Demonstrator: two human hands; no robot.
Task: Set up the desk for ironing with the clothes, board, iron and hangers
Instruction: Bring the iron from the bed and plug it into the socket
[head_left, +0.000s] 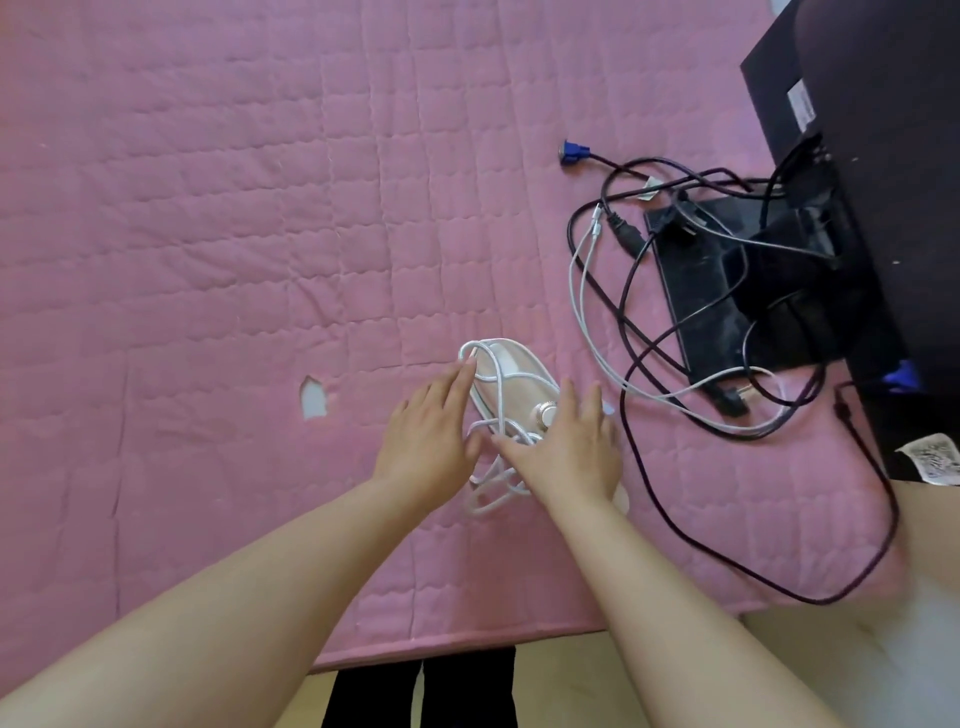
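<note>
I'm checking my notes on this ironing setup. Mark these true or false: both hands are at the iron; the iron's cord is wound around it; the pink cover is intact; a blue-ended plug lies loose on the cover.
1. Both hands at the white iron: true, left hand and right hand.
2. White cord wound around it: true.
3. Pink quilted cover intact: false, it has a small hole.
4. Blue-ended plug lies loose: true.

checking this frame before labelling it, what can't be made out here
Head view:
- White iron: near end hidden under the right hand and left hand.
- White cord: plug not visible among the loops and under the hands.
- Black monitor: cut off by the right edge; screen faces away.
- White label: print too small.
</note>
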